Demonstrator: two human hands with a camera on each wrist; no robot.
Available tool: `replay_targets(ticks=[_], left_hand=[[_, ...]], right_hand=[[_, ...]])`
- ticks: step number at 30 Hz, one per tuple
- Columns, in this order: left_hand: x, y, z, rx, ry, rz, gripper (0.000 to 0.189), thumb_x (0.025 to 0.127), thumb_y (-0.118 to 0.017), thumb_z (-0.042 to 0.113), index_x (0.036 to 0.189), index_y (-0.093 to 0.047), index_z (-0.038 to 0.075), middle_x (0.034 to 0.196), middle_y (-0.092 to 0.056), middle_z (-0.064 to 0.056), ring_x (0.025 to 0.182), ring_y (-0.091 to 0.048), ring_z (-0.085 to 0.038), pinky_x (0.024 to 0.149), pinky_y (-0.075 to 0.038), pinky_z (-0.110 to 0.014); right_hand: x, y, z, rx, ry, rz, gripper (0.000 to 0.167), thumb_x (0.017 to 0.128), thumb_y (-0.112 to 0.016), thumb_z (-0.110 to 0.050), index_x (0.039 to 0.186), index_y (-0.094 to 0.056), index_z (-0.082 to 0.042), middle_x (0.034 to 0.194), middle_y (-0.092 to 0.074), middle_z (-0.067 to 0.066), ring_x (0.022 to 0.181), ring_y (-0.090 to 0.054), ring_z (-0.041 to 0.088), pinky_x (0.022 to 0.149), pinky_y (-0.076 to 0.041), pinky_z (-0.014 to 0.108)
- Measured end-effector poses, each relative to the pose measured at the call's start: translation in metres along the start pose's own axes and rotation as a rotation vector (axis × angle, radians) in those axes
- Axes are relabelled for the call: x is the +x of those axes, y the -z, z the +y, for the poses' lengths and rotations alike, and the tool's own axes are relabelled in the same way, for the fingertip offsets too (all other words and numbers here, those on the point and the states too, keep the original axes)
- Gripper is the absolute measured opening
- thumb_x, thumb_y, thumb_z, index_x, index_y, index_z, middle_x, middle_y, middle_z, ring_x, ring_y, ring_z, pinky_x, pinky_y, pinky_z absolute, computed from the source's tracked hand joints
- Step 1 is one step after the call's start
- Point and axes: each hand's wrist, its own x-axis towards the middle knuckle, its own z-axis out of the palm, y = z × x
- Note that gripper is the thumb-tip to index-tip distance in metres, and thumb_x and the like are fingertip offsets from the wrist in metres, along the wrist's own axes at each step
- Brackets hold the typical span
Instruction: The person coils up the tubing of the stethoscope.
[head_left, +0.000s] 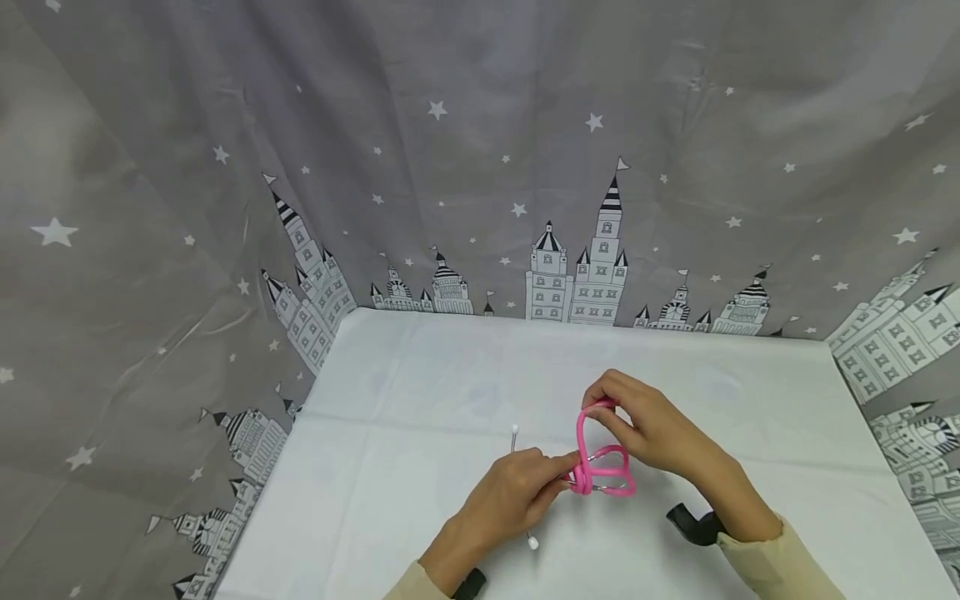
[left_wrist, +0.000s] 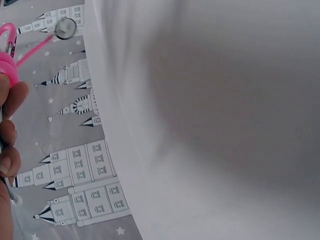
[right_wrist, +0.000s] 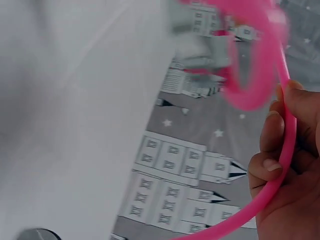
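A pink stethoscope is held up over the white table (head_left: 405, 375) between both hands, its tubing (head_left: 581, 433) bent into loops. My left hand (head_left: 512, 490) grips the bundled part, with fingers curled round the metal ear tubes. White ear tips (head_left: 533, 543) stick out on either side of that hand. My right hand (head_left: 651, 421) pinches a raised length of tubing between thumb and fingers. In the right wrist view the tube (right_wrist: 289, 130) runs through the curled fingers, and the looped part is blurred. The left wrist view shows the round chest piece (left_wrist: 65, 28) beyond the fingers.
A grey curtain (head_left: 450, 183) printed with castles and stars hangs behind the table and along its sides. Black wrist-worn gear (head_left: 696, 525) shows at both cuffs, beside light sleeves (head_left: 776, 562).
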Motion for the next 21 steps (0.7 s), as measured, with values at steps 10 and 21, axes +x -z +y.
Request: replay_targets(ticks=[10,21], left_hand=[[0.001,-0.005,0.008,-0.011,-0.009,-0.005,0.025,0.098,-0.080,0.022,0.116,-0.066,0.012,0.091,-0.074,0.010,0.071,-0.053,0.001,0.070,-0.042,-0.006],[0.001,-0.001,0.011,-0.037,-0.014,-0.039,0.031,0.099,-0.079,0.015,0.124,-0.061,0.010,0.103,-0.076,0.006,0.086,-0.070,0.001,0.083,-0.052,-0.007]], right_hand=[[-0.012,-0.022,0.026,0.121,-0.158,-0.072,0.005,0.103,-0.074,-0.013,0.104,-0.070,-0.016,0.100,-0.067,-0.013,0.091,-0.063,0.001,0.084,-0.058,0.023],[-0.013,-0.021,0.035,0.224,-0.274,-0.163,0.004,0.103,-0.074,-0.018,0.100,-0.072,-0.020,0.097,-0.069,-0.010,0.089,-0.061,0.005,0.078,-0.052,0.023]])
